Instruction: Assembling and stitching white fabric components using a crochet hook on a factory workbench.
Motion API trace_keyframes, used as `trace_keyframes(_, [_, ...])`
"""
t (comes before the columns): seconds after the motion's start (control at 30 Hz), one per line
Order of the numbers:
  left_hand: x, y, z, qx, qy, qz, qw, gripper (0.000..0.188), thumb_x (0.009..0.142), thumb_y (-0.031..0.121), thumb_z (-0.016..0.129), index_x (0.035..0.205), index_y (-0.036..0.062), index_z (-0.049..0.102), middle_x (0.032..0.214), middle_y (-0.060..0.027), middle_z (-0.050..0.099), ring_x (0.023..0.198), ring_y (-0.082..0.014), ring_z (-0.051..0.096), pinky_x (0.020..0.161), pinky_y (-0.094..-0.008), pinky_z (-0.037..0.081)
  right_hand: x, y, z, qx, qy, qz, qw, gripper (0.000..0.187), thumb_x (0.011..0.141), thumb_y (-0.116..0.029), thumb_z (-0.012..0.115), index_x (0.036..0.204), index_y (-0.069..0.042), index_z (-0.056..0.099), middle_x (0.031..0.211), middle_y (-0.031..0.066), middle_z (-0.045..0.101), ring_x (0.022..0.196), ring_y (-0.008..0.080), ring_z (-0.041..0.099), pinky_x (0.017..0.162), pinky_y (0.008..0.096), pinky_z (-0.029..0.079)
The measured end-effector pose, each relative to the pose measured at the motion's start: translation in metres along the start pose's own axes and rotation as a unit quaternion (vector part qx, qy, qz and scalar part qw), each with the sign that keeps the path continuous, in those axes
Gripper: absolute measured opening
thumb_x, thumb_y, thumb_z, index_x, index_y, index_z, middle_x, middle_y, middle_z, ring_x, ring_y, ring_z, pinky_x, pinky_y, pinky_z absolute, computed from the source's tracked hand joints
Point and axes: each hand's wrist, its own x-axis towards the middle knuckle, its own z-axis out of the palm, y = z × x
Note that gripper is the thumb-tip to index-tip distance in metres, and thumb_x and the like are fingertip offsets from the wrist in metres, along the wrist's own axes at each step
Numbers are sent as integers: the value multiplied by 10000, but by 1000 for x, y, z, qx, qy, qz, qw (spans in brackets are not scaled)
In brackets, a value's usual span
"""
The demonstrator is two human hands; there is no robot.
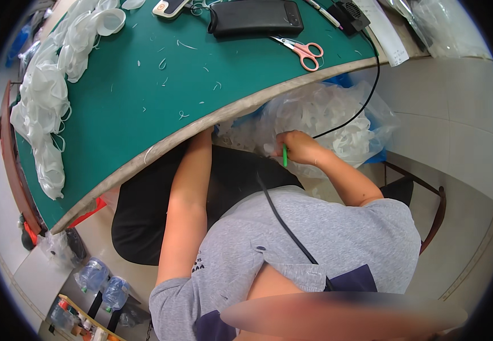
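My right hand [298, 146] is closed around a slim green stick-shaped thing [285, 156], whose lower end pokes out below the fingers; its kind does not show. The hand is beside a large clear plastic bag [380, 116] below the table edge, filled with many translucent white pieces [337, 122]. My left forearm [192, 176] reaches under the table edge, and the hand itself is hidden there. Pink-handled scissors [309, 55] lie on the green tabletop [121, 108], their blades partly spread.
Strings of white translucent cup-like pieces [44, 96] run down the table's left side. A black case [258, 18], a phone [171, 7] and a black adapter [348, 16] lie at the back. The adapter's cable [374, 85] hangs over the edge. Large bottles [115, 291] stand at lower left.
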Motion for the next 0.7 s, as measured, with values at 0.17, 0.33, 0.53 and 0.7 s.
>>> trace_keyframes(0.17, [-5,-13,-9,-8,39,61,997,364,842,210,604,1151,24,559,1164,-210,548,1112,-352,505,970,-413,399,4,-6,-4,60,20,-10,998,310,760,-103,728,654,-22,447,704,165,607,660,332,580,580,372,447])
trace_keyframes(0.33, [-42,-31,-21,152,-53,95,982,292,859,200,579,1088,19,566,1097,-222,582,1064,-371,541,940,-427,409,23,-19,-39,262,-47,-115,957,429,801,-65,689,599,-60,309,711,81,599,603,126,562,532,296,447])
trace_keyframes(0.53, [-87,93,-60,158,-121,-21,980,231,840,172,581,995,2,605,1039,-227,607,1009,-389,565,928,-469,410,86,32,-30,117,55,-39,991,277,793,-115,681,622,-29,481,714,119,619,632,202,615,547,327,478])
trace_keyframes(0.7, [-132,171,-115,-54,-163,42,984,242,863,125,582,1070,15,638,1052,-160,651,1014,-318,601,884,-396,463,65,24,-14,-71,120,-55,989,343,809,-331,689,745,-11,583,791,186,645,796,321,629,705,408,483])
